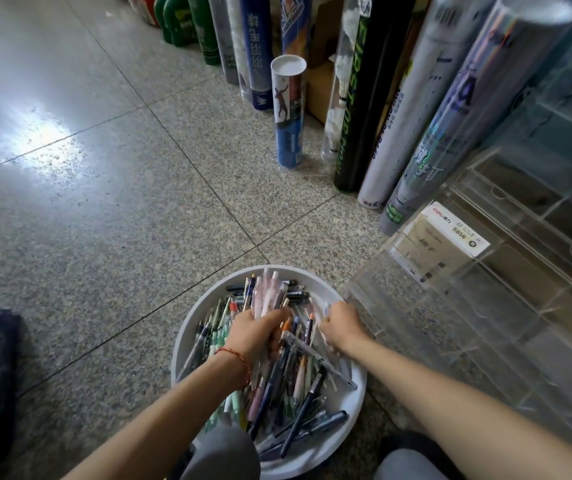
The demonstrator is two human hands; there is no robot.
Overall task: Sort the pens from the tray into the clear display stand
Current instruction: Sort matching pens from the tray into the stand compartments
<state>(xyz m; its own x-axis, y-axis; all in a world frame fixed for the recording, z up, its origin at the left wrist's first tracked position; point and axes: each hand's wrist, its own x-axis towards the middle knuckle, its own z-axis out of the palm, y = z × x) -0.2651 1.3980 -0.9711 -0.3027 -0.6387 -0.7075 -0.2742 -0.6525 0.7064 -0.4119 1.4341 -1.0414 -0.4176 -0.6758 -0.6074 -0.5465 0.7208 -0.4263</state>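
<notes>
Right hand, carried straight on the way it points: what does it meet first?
Probably the pink pens held in the left hand, above the tray; depth is unclear, so the right hand might clear them.

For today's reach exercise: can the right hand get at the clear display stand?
Probably yes: the right hand is at the right edge of the white tray, beside the near corner of the clear display stand, nothing between.
</notes>
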